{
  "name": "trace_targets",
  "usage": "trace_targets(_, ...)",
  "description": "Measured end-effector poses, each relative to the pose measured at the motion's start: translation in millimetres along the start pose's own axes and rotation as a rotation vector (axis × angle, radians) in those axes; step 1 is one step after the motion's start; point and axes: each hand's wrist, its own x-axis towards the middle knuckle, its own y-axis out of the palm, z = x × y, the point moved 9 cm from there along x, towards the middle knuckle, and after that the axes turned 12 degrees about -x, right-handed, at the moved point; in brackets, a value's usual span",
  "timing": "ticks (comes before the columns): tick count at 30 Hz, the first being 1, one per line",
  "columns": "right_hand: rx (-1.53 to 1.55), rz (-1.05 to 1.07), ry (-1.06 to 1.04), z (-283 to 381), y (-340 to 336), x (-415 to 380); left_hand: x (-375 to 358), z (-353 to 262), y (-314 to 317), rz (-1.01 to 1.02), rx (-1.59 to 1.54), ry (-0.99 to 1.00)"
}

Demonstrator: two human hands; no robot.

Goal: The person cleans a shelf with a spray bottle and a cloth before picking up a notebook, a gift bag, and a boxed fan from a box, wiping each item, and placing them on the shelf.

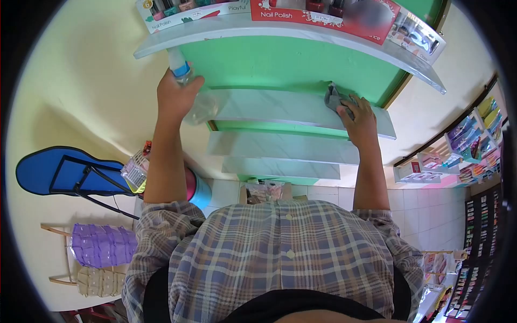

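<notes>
My left hand (177,96) is wrapped round a clear spray bottle (203,107) with a blue collar and a whitish top, held up just left of the shelves. Part of the bottle is hidden behind my fingers. On the right, my right hand (360,119) presses a crumpled grey cloth (333,97) onto the marble-patterned shelf (269,107), close to its right end. My fingers bend over the cloth, which sticks out on their left side. Behind these shelves the back panel (291,62) is green.
Above, a shelf (226,30) carries nail polish boxes (318,16). More marble-patterned shelves (269,145) lie below. At left are a blue folding board (40,171), a blue bucket (201,188) and hanging purple bags (99,245). Stocked racks (466,142) line the right. A box (266,191) stands on the tiled floor.
</notes>
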Motion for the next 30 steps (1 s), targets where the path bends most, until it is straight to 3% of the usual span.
trace_targets(3, -0.015, -0.082, -0.061, 4, -4, 0, -4, -7, -14, 0.146, -0.129, 0.107)
trace_targets(5, -0.107, -0.059, -0.048, -7, -15, -3, -32, 11, -18, 0.211, -0.328, -0.151)
trace_targets(6, -0.113, -0.096, -0.025, -15, -21, -8, -41, 1, -20, 0.214, -0.304, -0.143)
trace_targets(8, -0.092, -0.103, 0.003, -27, -33, -14, -62, 1, -12, 0.39, -0.698, -0.337)
trace_targets(11, -0.083, -0.205, 0.043, -54, -45, -25, -72, 5, -11, 0.326, -0.624, -0.245)
trace_targets(13, 0.003, -0.176, 0.064, -69, -46, -29, -80, 22, -8, 0.318, -0.555, -0.294)
trace_targets(15, -0.056, -0.216, 0.002, -71, -48, -35, -79, 19, -7, 0.283, -0.317, -0.017)
trace_targets(16, -0.056, -0.221, -0.007, -69, -45, -35, -88, 29, -6, 0.214, -0.408, -0.34)
trace_targets(17, -0.091, -0.26, -0.016, -65, -43, -38, -88, 33, -8, 0.205, -0.412, -0.348)
trace_targets(19, -0.125, -0.282, -0.03, -58, -40, -46, -93, 53, -9, 0.139, -0.721, -0.587)
trace_targets(23, -0.177, -0.328, -0.021, -56, -39, -50, -84, 43, -11, 0.107, -0.36, -0.49)
trace_targets(30, -0.168, -0.317, -0.039, -59, -34, -54, -88, 68, -13, 0.124, -0.307, -0.65)
